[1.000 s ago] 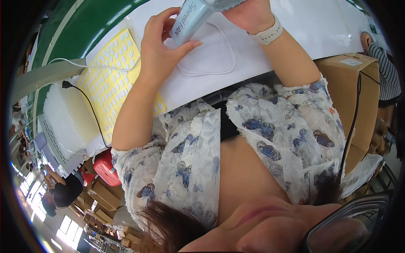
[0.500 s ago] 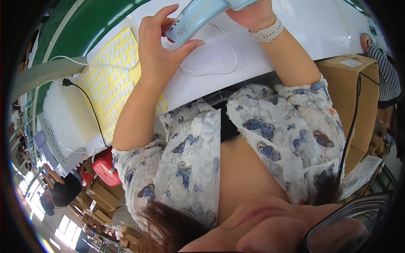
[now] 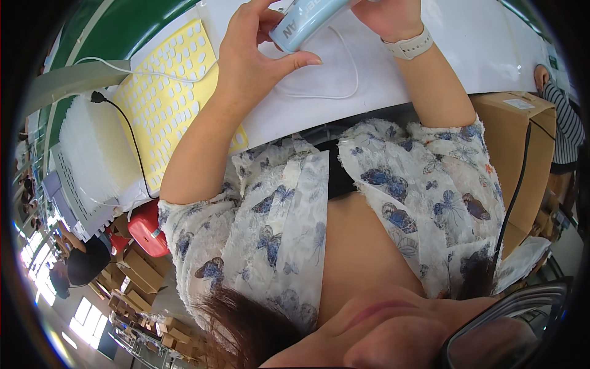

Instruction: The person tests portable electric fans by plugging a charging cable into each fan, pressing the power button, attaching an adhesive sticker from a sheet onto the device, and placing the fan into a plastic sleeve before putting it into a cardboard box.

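A light blue, glossy handheld fan (image 3: 311, 23) is held slanted over the white worktop, and its upper part runs out of the picture at the top. My left hand (image 3: 255, 52) is closed around the lower end of its handle, fingers behind and thumb stretched below. At the fan's upper end is my right hand (image 3: 392, 19), closed on it; most of those fingers are cut off by the top edge. A pale watch strap (image 3: 410, 46) circles my right wrist.
A white cable (image 3: 355, 77) loops on the worktop (image 3: 442, 74) under my hands. To the left lie a yellow sheet of white stickers (image 3: 166, 101), a black cable (image 3: 132, 132) and a stack of translucent sheets (image 3: 92, 147). A cardboard box (image 3: 513, 160) stands right; beyond is another person's striped sleeve (image 3: 568, 117).
Both hands and the fan have shifted right and slightly upward in the picture, so less of the fan shows. The grip looks much the same.
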The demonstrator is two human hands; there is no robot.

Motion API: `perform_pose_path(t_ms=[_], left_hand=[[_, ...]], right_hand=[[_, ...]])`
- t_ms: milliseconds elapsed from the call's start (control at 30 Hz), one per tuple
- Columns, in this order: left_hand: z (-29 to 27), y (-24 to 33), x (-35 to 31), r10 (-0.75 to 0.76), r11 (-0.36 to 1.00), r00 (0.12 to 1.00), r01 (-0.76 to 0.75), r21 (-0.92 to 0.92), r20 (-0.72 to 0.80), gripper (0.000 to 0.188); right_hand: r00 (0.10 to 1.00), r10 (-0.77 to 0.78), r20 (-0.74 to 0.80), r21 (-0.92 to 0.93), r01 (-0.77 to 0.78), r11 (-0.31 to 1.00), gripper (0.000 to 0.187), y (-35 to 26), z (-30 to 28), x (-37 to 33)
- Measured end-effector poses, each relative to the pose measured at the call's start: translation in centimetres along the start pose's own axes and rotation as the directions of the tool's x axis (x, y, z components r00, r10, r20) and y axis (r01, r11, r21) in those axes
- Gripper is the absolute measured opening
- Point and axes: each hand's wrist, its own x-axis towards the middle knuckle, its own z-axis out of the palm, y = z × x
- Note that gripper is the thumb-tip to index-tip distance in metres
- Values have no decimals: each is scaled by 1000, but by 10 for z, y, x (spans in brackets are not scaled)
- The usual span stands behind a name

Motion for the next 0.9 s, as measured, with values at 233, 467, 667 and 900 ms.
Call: perform_pose_path(t_ms=[233, 467, 667, 900], left_hand=[[-2, 3, -1, 167, 977, 984, -158, 144, -57, 101], [-1, -1, -2, 108, 994, 994, -108, -36, -1, 110], [19, -30, 23, 619, 541, 785, -403, -738, 25, 126], [2, -18, -6, -89, 712, 895, 365, -600, 437, 130]], right_hand=[[990, 82, 116, 54, -88, 995, 48, -2, -8, 1], [990, 50, 133, -44, -44, 998, 48, -2, -12, -2], [998, 0, 63, -214, 13, 977, 42, 5, 4, -2], [990, 131, 53, 145, -138, 980, 24, -1, 19, -6]])
